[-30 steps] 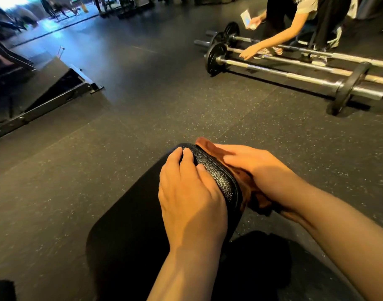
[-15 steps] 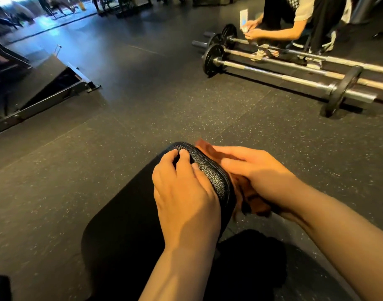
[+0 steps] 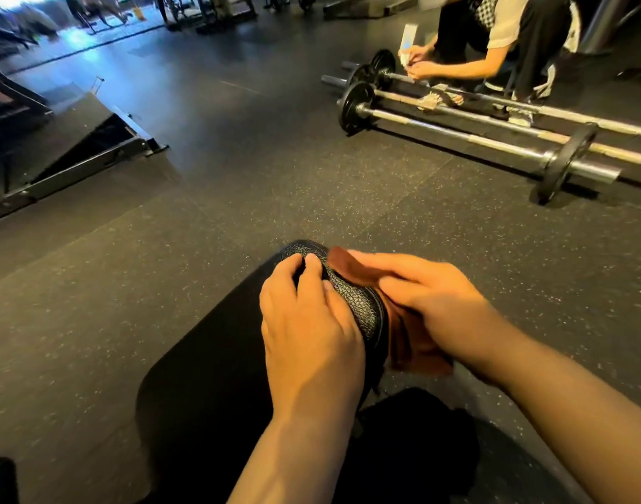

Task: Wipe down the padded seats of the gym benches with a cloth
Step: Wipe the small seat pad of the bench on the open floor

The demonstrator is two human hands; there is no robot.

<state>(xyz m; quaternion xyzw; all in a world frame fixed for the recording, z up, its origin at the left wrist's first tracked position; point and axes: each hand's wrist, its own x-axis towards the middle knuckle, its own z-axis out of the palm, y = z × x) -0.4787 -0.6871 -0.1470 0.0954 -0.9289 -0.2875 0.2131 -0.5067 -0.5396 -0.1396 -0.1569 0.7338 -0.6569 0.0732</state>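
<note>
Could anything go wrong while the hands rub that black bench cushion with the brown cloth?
Maybe. The right hand presses the brown cloth only against the side edge of the bench pad, so the top might get missed. A loose corner of cloth hangs below the hand and could slip off. The left hand sits on the pad, covering a patch from wiping.

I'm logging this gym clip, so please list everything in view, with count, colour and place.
Padded textured-leather bench seat: one, black, centre foreground.
Rust-brown wiping cloth: one, against the seat's right edge.
Steel barbells with black plates: about three, on the floor upper right.
Crouching person: one, behind the barbells, holding a small white item.
Sloped black platform: one, left.
Speckled rubber floor: dark grey.
Left hand: on the seat.
Right hand: presses the cloth.
</note>
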